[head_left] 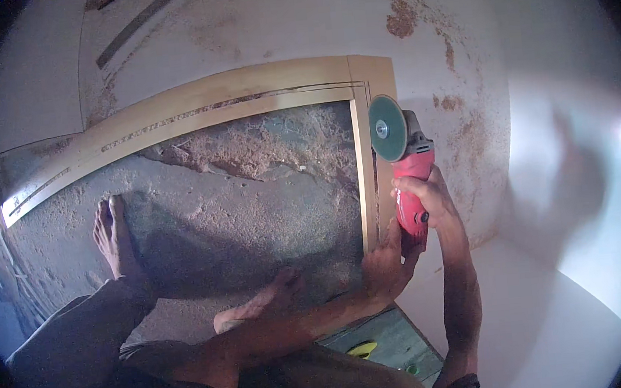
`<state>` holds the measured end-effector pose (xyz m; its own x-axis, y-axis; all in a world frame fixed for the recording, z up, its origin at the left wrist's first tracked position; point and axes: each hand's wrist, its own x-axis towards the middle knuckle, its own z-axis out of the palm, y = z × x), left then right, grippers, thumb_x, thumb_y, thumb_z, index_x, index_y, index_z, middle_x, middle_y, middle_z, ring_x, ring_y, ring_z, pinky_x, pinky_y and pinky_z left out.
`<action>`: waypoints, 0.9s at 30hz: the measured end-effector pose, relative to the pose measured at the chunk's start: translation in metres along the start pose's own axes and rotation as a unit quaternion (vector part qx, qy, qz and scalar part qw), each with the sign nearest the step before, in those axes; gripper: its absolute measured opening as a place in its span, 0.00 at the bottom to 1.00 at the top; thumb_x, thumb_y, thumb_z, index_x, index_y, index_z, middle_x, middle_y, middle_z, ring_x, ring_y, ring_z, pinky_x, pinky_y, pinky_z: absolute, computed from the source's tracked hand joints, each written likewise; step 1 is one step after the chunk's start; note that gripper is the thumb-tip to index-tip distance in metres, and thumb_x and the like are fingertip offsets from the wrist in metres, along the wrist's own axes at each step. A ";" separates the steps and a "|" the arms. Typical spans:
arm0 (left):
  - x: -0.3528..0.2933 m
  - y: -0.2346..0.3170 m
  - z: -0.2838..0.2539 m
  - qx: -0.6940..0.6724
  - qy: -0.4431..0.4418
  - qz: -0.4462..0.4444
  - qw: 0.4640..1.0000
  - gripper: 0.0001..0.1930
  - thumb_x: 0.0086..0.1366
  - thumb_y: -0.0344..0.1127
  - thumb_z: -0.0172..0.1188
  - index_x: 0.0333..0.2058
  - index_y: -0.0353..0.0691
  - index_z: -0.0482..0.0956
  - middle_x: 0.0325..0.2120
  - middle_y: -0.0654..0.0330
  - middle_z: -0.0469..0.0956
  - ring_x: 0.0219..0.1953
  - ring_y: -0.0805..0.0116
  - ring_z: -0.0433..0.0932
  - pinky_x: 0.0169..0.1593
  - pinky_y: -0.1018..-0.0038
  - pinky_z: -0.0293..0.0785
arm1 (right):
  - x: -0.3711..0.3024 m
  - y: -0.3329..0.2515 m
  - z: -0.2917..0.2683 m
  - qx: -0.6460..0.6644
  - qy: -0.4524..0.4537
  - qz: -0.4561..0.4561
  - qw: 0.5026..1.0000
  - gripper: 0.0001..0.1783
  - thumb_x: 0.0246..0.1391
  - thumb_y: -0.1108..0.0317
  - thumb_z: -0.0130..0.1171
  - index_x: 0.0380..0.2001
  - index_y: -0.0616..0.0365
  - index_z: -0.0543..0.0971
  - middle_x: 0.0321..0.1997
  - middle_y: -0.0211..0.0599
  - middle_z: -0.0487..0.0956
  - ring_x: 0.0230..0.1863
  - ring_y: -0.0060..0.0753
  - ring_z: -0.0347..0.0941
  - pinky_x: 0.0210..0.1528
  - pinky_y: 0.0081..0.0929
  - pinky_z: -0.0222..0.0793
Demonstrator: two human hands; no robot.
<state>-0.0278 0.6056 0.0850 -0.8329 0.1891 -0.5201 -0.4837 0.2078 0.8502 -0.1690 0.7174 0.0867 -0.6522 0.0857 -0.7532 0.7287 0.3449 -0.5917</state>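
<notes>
A red angle grinder with a dark grey head and a green disc lies over the right-hand corner of a pale wooden frame. My right hand is wrapped round the middle of its body. Lower down, my left hand grips its rear end, next to the frame's right side. The disc's flat face is turned up towards me, and whether it touches the wood cannot be seen. A narrow groove runs along the frame, with reddish dust in its long far side.
Dusty grey floor shows inside the frame, with my bare feet on it. Sawdust lies on the white surface beyond. A grey-green board bearing a yellow object is below my left forearm. A white wall rises at the right.
</notes>
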 end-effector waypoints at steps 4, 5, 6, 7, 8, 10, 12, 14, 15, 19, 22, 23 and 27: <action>0.000 0.002 0.000 0.025 -0.035 -0.034 0.998 0.44 0.67 0.63 0.58 0.70 0.38 0.58 0.29 0.43 0.82 0.29 0.40 0.84 0.34 0.47 0.80 | -0.001 0.000 -0.002 -0.014 0.002 0.017 1.000 0.14 0.45 0.67 0.70 0.34 0.60 0.81 0.28 0.35 0.83 0.29 0.29 0.81 0.33 0.30 0.76; 0.000 0.000 0.000 0.022 -0.032 -0.033 0.999 0.44 0.67 0.63 0.59 0.70 0.38 0.58 0.29 0.43 0.82 0.29 0.40 0.84 0.34 0.47 0.79 | -0.002 -0.003 0.001 -0.003 0.002 0.011 1.000 0.14 0.45 0.66 0.70 0.34 0.60 0.81 0.28 0.35 0.83 0.29 0.29 0.81 0.34 0.30 0.76; -0.001 -0.001 -0.002 0.018 -0.028 -0.032 0.999 0.44 0.67 0.62 0.59 0.70 0.38 0.58 0.29 0.43 0.82 0.29 0.40 0.84 0.34 0.47 0.79 | -0.003 -0.006 0.005 0.009 0.001 0.005 1.000 0.14 0.44 0.66 0.70 0.34 0.60 0.81 0.28 0.35 0.83 0.29 0.29 0.81 0.34 0.30 0.76; -0.002 -0.003 -0.001 0.016 -0.015 -0.027 0.999 0.44 0.67 0.62 0.59 0.70 0.38 0.58 0.28 0.43 0.82 0.29 0.40 0.84 0.34 0.47 0.79 | -0.004 -0.009 0.009 0.020 -0.001 -0.002 1.000 0.14 0.44 0.65 0.70 0.33 0.60 0.81 0.28 0.36 0.83 0.29 0.29 0.81 0.34 0.30 0.76; -0.002 -0.004 0.003 0.012 -0.007 -0.022 1.000 0.44 0.67 0.62 0.59 0.70 0.38 0.58 0.28 0.44 0.82 0.29 0.40 0.84 0.34 0.47 0.79 | -0.004 -0.008 0.007 0.015 -0.001 0.007 1.000 0.14 0.44 0.65 0.70 0.33 0.60 0.81 0.28 0.36 0.83 0.29 0.29 0.81 0.34 0.30 0.76; -0.003 -0.008 0.010 0.007 -0.002 -0.019 1.000 0.44 0.67 0.62 0.59 0.70 0.38 0.57 0.28 0.43 0.82 0.29 0.40 0.84 0.34 0.47 0.79 | -0.004 -0.005 0.002 0.004 -0.002 0.023 1.000 0.14 0.44 0.65 0.70 0.32 0.60 0.81 0.28 0.36 0.83 0.29 0.29 0.81 0.34 0.30 0.76; -0.004 -0.006 0.008 0.005 -0.006 -0.016 1.000 0.44 0.67 0.61 0.59 0.71 0.38 0.57 0.30 0.43 0.82 0.30 0.40 0.84 0.35 0.47 0.79 | -0.005 -0.005 0.002 0.003 0.004 0.019 1.000 0.14 0.44 0.65 0.70 0.32 0.61 0.81 0.28 0.36 0.83 0.29 0.29 0.81 0.34 0.30 0.76; -0.005 -0.003 0.007 0.003 -0.009 -0.019 1.000 0.43 0.67 0.62 0.58 0.71 0.39 0.57 0.31 0.42 0.82 0.30 0.40 0.84 0.35 0.47 0.79 | -0.006 -0.005 0.001 -0.004 0.009 0.021 1.000 0.14 0.44 0.65 0.70 0.32 0.61 0.81 0.28 0.36 0.83 0.29 0.29 0.81 0.34 0.30 0.76; -0.005 -0.004 0.006 0.002 -0.009 -0.022 1.000 0.43 0.67 0.62 0.58 0.71 0.39 0.57 0.31 0.42 0.82 0.30 0.39 0.84 0.35 0.47 0.80 | -0.006 -0.005 0.002 -0.009 0.009 0.025 1.000 0.14 0.44 0.65 0.70 0.32 0.61 0.81 0.28 0.36 0.83 0.29 0.29 0.81 0.34 0.30 0.76; -0.006 -0.003 0.006 0.020 -0.010 -0.018 1.000 0.44 0.68 0.62 0.58 0.71 0.38 0.57 0.30 0.42 0.82 0.30 0.39 0.84 0.35 0.47 0.79 | -0.006 -0.002 0.001 -0.011 0.003 0.020 1.000 0.14 0.43 0.65 0.70 0.32 0.61 0.81 0.28 0.36 0.83 0.29 0.29 0.81 0.33 0.30 0.76; -0.008 -0.004 0.004 0.031 -0.055 -0.045 0.997 0.44 0.68 0.63 0.57 0.71 0.37 0.57 0.30 0.41 0.82 0.30 0.39 0.84 0.35 0.47 0.79 | -0.007 0.005 -0.001 0.001 -0.006 0.025 1.000 0.14 0.44 0.65 0.70 0.32 0.61 0.81 0.28 0.36 0.83 0.29 0.29 0.81 0.33 0.30 0.76; -0.008 -0.004 0.004 0.025 -0.053 -0.047 0.997 0.44 0.68 0.63 0.57 0.71 0.37 0.57 0.30 0.41 0.82 0.30 0.39 0.84 0.35 0.47 0.80 | -0.007 0.005 0.000 0.004 -0.005 0.027 1.000 0.14 0.44 0.65 0.70 0.32 0.61 0.81 0.28 0.36 0.83 0.29 0.28 0.81 0.33 0.30 0.76; -0.010 -0.001 0.000 0.033 -0.046 -0.041 0.998 0.45 0.68 0.63 0.58 0.70 0.37 0.57 0.29 0.40 0.82 0.29 0.37 0.83 0.35 0.47 0.80 | -0.012 0.003 0.003 0.018 0.002 0.024 1.000 0.13 0.45 0.65 0.70 0.33 0.60 0.81 0.28 0.35 0.83 0.28 0.28 0.80 0.33 0.30 0.76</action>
<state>-0.0187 0.6038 0.0894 -0.7609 0.2560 -0.5962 -0.5288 0.2877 0.7985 -0.1583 0.7144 0.0928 -0.6170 0.1046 -0.7800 0.7661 0.3064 -0.5649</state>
